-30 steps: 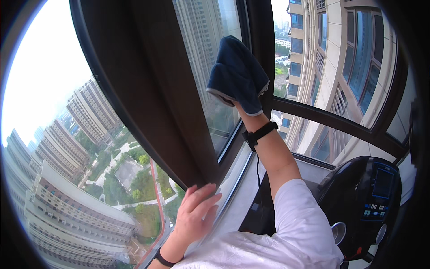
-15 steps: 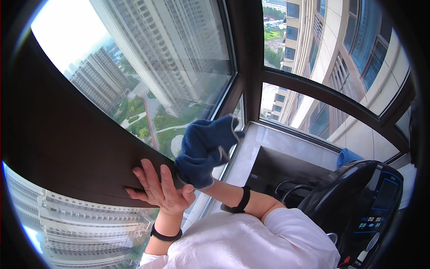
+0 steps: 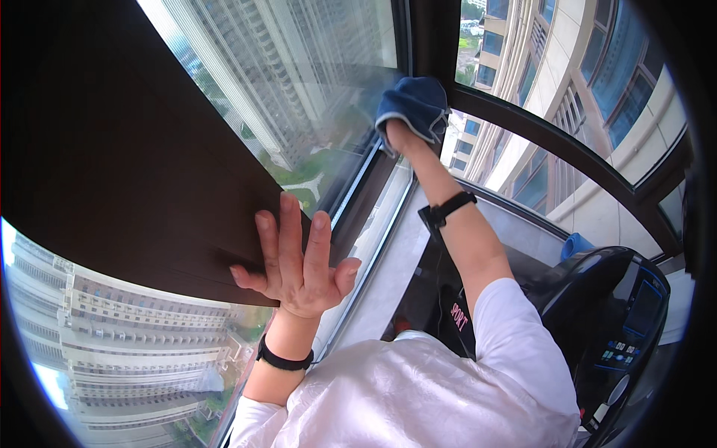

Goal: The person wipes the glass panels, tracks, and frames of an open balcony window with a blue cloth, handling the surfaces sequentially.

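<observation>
A dark blue cloth (image 3: 420, 97) with a pale edge covers the fingers of my right hand (image 3: 400, 137); only the wrist end of that hand shows below it. The cloth lies against the upright window frame (image 3: 423, 41), where the tall glass pane (image 3: 299, 97) ends. My left hand (image 3: 295, 272) is spread, palm toward the broad dark brown frame bar (image 3: 172, 201), its fingertips resting on or just in front of the bar's edge. It holds nothing. Black bands circle both my wrists.
A black treadmill (image 3: 597, 299) with a control panel stands close on my right. Behind it lies a rolled blue mat (image 3: 576, 245) near the grey ledge (image 3: 515, 213). More windows bend round the right side, and tall buildings show far below outside.
My right arm has stretched up and to the right, carrying the cloth from low on the pane to the corner frame. My left hand has shifted slightly right, fingers more spread.
</observation>
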Demonstrator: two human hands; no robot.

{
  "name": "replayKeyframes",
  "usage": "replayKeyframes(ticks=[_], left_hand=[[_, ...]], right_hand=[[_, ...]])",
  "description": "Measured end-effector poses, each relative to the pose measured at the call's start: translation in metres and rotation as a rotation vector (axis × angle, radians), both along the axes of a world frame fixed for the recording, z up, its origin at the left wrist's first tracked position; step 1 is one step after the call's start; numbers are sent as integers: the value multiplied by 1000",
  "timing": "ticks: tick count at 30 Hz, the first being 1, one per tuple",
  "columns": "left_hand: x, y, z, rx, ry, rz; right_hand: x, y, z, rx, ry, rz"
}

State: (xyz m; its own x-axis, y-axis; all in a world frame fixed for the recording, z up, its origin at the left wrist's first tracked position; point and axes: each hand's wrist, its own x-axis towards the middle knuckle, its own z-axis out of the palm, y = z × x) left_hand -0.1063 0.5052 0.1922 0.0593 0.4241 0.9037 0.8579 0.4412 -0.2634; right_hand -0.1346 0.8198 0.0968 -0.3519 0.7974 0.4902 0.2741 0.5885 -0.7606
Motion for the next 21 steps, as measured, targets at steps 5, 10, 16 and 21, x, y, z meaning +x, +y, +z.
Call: replayKeyframes(ticks=[5, 10, 16, 21], left_hand=[[-6, -12, 6, 15, -13, 27], [-7, -7, 4, 20, -91, 21], [-6, -10, 9, 19, -74, 94], [-14, -10, 13, 5, -66, 148]], right_hand=[[14, -126, -22, 780, 85, 254], [33, -148, 66, 224, 358, 989], [-20, -55, 118, -130, 826, 1273], [4, 16, 148, 425, -228, 110]])
